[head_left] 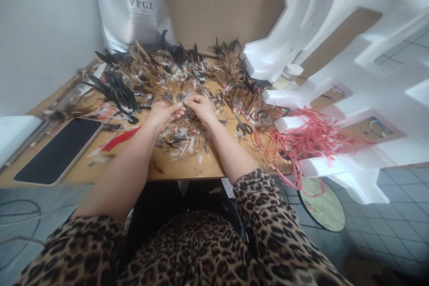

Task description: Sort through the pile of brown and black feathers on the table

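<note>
Both my hands meet over a pile of brown and white feathers on the wooden table. My left hand is closed in a pinch, thumb against fingers, at a small feather. From the other side my right hand pinches at the same spot, fingertips close to the left thumb. The feather's details are too small to make out. Behind the hands lie more brown feathers with dark tips. Black feathers are bunched to the left of my left hand.
Scissors lie right of my hands. Pink ribbon strands hang over white foam pieces on the right. A phone and a red strip bundle lie left. A silver bag stands behind. A round stool is below.
</note>
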Motion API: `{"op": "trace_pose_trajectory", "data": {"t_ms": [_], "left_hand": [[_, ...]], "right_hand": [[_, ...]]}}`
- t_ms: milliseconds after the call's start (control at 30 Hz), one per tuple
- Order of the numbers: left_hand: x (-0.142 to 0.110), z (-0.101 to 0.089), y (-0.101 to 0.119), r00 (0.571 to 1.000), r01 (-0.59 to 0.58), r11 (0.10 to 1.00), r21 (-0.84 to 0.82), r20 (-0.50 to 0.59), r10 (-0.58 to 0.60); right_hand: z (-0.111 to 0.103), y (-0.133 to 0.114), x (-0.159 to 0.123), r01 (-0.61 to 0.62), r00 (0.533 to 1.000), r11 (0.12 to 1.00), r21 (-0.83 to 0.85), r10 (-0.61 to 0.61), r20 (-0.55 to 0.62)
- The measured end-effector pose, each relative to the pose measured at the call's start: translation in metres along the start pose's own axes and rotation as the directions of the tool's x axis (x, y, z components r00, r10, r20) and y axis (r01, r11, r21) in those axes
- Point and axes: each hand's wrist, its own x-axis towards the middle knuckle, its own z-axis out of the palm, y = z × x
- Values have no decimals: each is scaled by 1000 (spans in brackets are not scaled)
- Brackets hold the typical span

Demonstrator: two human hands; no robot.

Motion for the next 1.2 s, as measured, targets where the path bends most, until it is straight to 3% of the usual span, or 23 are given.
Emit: {"op": "trace_pose_trajectory", "data": {"t_ms": [233,367,500,700,933,1200], "left_hand": [[1,-1,-1,998,-63,997,45,27,61],[1,-6,-1,993,-49,992,114,116,36],[2,-13,-2,968,-40,982,184,250,-7],[2,-17,1,949,-118,932,342,314,5],[3,-11,3,960,-111,864,490,278,-35],[6,-15,-4,970,-198,792,578,231,74]], "right_hand": [[-3,-3,-1,29,998,999,-44,-27,49],[-6,-5,-2,51,998,997,-63,-49,38],[-12,-9,-2,70,986,997,-41,-63,151],[-17,-9,0,95,969,988,-122,-64,240],[-16,-9,-2,122,975,931,-345,-48,216],[-6,-2,-4,286,957,820,-496,-220,188]]}}
